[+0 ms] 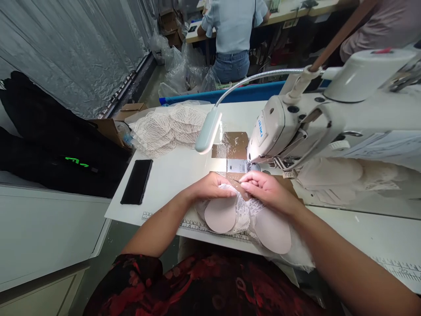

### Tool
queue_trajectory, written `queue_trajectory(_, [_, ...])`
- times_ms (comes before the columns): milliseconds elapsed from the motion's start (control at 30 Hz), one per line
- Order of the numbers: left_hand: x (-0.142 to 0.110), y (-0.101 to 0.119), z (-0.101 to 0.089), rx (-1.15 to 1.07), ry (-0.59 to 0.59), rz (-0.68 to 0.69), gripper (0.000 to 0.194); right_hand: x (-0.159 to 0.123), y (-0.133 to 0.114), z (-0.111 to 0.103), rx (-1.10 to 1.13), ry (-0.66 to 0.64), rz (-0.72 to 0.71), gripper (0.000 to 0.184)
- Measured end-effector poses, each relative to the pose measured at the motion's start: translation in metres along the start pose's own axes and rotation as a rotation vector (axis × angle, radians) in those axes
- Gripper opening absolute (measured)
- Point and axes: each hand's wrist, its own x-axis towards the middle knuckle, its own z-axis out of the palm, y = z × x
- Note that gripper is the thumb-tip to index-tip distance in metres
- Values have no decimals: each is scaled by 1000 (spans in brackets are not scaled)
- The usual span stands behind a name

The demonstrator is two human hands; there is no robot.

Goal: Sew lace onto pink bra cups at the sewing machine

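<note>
A white lace bra (242, 215) with smooth pale cups lies at the table's front edge, over the printed ruler. My left hand (217, 186) pinches its upper lace edge between thumb and fingers. Close by on the right, my right hand (259, 184) is closed on a thin dark pointed tool (237, 181); its kind is too small to make out. The tool's tip points left toward the left thumb. Just beyond both hands is the sewing machine's metal needle plate (237, 166), under the machine head (268, 127). My right palm hides part of the lace.
Lace pieces (167, 127) are piled at the back left, with a black phone (136, 181) nearer the front. A lit lamp (209, 131) hangs over the table on a bendable neck. More pale fabric (345, 173) lies under the machine arm. A person (232, 30) sits beyond.
</note>
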Motion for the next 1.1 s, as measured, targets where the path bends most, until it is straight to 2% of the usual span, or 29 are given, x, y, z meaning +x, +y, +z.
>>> queue_trajectory(100, [-7, 3, -3, 153, 7, 9, 36, -21, 5, -28, -327, 31, 91, 40])
queue_trajectory(167, [-13, 6, -2, 420, 60, 27, 33, -39, 14, -40, -475, 56, 114, 45])
queue_trajectory(267, [-21, 11, 6, 849, 132, 41, 29, -62, 28, -39, -593, 87, 211, 35])
queue_trajectory(333, [-25, 14, 14, 1029, 123, 44, 23, -69, 31, -28, -550, 41, 172, 34])
queue_trajectory(433, [-38, 17, 21, 1163, 82, 38, 15, -71, 23, -10, -453, 178, 99, 35])
queue_trajectory(500, [-53, 19, 19, 1192, 75, 19, 13, -64, 11, -1, -354, 230, 111, 40])
queue_trajectory(567, [-71, 21, 10, 1200, 101, 1, 11, -51, -4, 9, -220, 143, 152, 45])
queue_trajectory(633, [-89, 23, -5, 1210, 176, -11, 9, -31, -20, 21, -115, 0, 131, 43])
queue_trajectory(667, [-97, 26, -15, 1225, 242, -18, 11, -18, -28, 29, -95, -58, 68, 39])
queue_trajectory(700, [-103, 30, -27, 1246, 332, -20, 14, -3, -36, 37, -109, -54, -14, 35])
queue_trajectory(767, [-112, 42, -57, 1293, 598, 23, 21, 31, -53, 53, -145, 87, -170, 31])
queue_trajectory(833, [-114, 58, -92, 1312, 911, 160, 30, 70, -68, 65, -118, 223, -421, 29])
queue_trajectory(867, [-113, 66, -110, 1318, 1036, 248, 35, 90, -74, 69, -137, 331, -552, 30])
queue_trajectory(933, [-105, 76, -143, 1305, 1205, 384, 40, 129, -82, 72, -170, 393, -644, 32])
queue_trajectory(967, [-99, 77, -157, 1283, 1248, 381, 42, 147, -83, 72, -193, 398, -670, 32])
queue_trajectory(1000, [-92, 75, -168, 1265, 1235, 324, 44, 162, -82, 71, -221, 387, -686, 32])
queue_trajectory(1033, [-85, 70, -176, 1250, 1180, 235, 45, 174, -78, 69, -251, 372, -689, 33])
queue_trajectory(1100, [-73, 54, -184, 1241, 1083, 145, 44, 183, -65, 65, -319, 326, -672, 34])
